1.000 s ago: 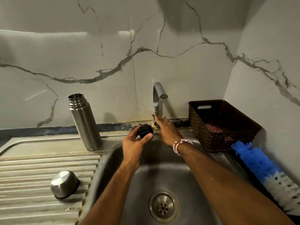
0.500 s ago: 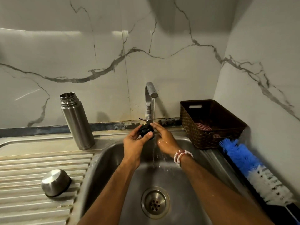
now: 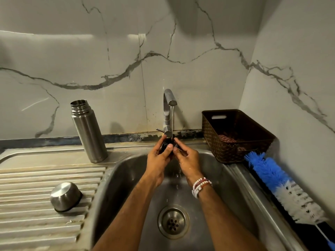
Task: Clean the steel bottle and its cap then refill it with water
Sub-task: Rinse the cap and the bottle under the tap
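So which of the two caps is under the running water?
The small black cap, right below the tap; the steel cap rests apart on the drainboard.

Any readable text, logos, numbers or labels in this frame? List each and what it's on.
None readable.
Upright brushed steel bottle: plain metal on the side shown, no logo.
Inverted steel cup cap on the ribbed drainboard: no marking.
Small black stopper: mostly covered by the left hand and right hand; cannot tell.
Brown woven basket, blue-and-white bottle brush: no labels visible.
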